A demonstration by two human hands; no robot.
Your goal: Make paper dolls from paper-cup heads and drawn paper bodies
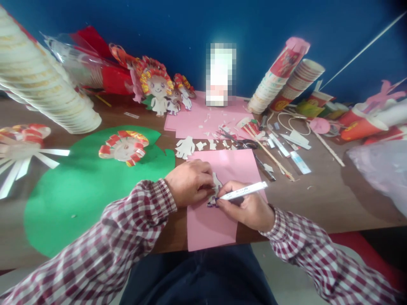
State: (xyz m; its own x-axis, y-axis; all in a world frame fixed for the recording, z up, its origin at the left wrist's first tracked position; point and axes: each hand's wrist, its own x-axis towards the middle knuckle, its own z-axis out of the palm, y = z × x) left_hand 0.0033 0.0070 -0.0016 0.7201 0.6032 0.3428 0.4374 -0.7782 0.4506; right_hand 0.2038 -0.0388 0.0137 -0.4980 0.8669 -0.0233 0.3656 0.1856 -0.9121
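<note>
- At the far left, a paper cup cut into white splayed strips with red and orange curls [23,149] lies on the brown wooden table [318,203]
- Behind it, a tall stack of nested white paper cups [54,82] leans at a slant
- A large rounded green paper sheet [66,203] spreads beside them, bearing a round paper piece ringed with curled red and yellow strips [124,148]
- Farther back stands a cluster of white paper figures with curly red and yellow manes [157,87], near the blue wall [178,25]
- A plain white paper figure cut-out [185,147] lies just beyond the left hand [192,182]
- The left hand's fingers are bent and close together, resting on a small white paper cut-out with dark purple edging [216,180]; I cannot tell whether they pinch it or only press it
- That small cut-out lies between both hands, on a pink rectangular paper sheet [203,233]
- The right hand [246,207] has thumb and fingers clamped on a slim white marker pen [243,191], its tip at the cut-out's lower part
- Black-handled scissors [248,144] lie beyond the pink sheet, among pale paper scraps
- Rightward come slanted stacks of red and white paper cups [275,78], a white-and-blue tube [300,162], tipped orange-red paper cups [364,126] and a translucent plastic bag [378,169]
</note>
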